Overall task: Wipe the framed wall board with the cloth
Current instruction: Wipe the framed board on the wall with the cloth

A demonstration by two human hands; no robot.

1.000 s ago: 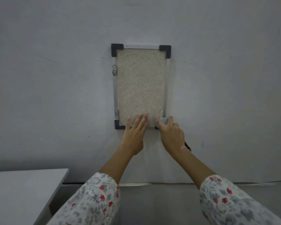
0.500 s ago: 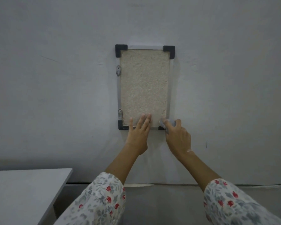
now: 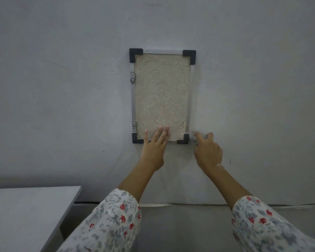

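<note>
A framed wall board [image 3: 161, 91] hangs on the grey wall, a beige speckled panel in a silver frame with black corner caps. My left hand [image 3: 154, 148] lies flat with straight fingers on the board's lower edge. My right hand [image 3: 207, 151] is just right of the board's lower right corner and grips a small grey cloth [image 3: 198, 136], mostly hidden under the fingers, against the wall beside the frame.
A grey table [image 3: 25, 211] stands at the lower left, its corner close to my left sleeve. Two metal hangers [image 3: 133, 78] sit on the frame's left side. The wall meets a grey floor or ledge [image 3: 171, 224] below the board.
My right hand with the cloth has slid right, off the board's lower right corner onto the wall beside it. My left hand stays pressed on the lower edge.
</note>
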